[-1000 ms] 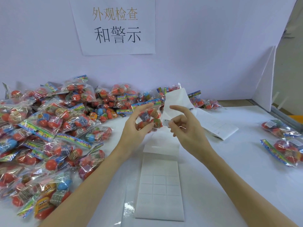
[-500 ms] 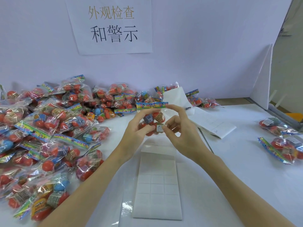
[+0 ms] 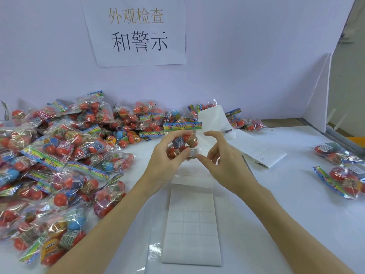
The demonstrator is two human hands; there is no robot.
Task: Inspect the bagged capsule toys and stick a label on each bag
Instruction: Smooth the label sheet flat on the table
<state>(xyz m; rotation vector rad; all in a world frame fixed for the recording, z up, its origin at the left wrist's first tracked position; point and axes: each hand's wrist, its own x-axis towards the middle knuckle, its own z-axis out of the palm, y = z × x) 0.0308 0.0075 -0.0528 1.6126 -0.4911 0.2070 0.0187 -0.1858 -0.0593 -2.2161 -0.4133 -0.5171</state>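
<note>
Since the frame a moment ago, the right hand (image 3: 223,155) has let go of the small white label (image 3: 193,151), which now sits stuck on the front of the bag of capsule toys (image 3: 182,142); its fingers are spread and loosely bent, holding nothing, the thumb tip just beside the label, though whether it touches the label is hard to tell. Gripping the bag from the left side, the left hand (image 3: 167,155) holds it up above the white table (image 3: 276,194), thumb across the front and fingers curled behind. Its colourful header strip is uppermost, and red and blue capsules show through the clear film. Below the hands, a label sheet (image 3: 191,230) with a grid of white stickers lies flat on the table. On the left, a large pile of bagged toys (image 3: 59,165) is heaped against the wall. At the far right, a few bags (image 3: 339,167) lie apart from the pile. Behind the hands rests more folded white paper (image 3: 256,153). On the wall hangs a printed sign (image 3: 138,30).
</note>
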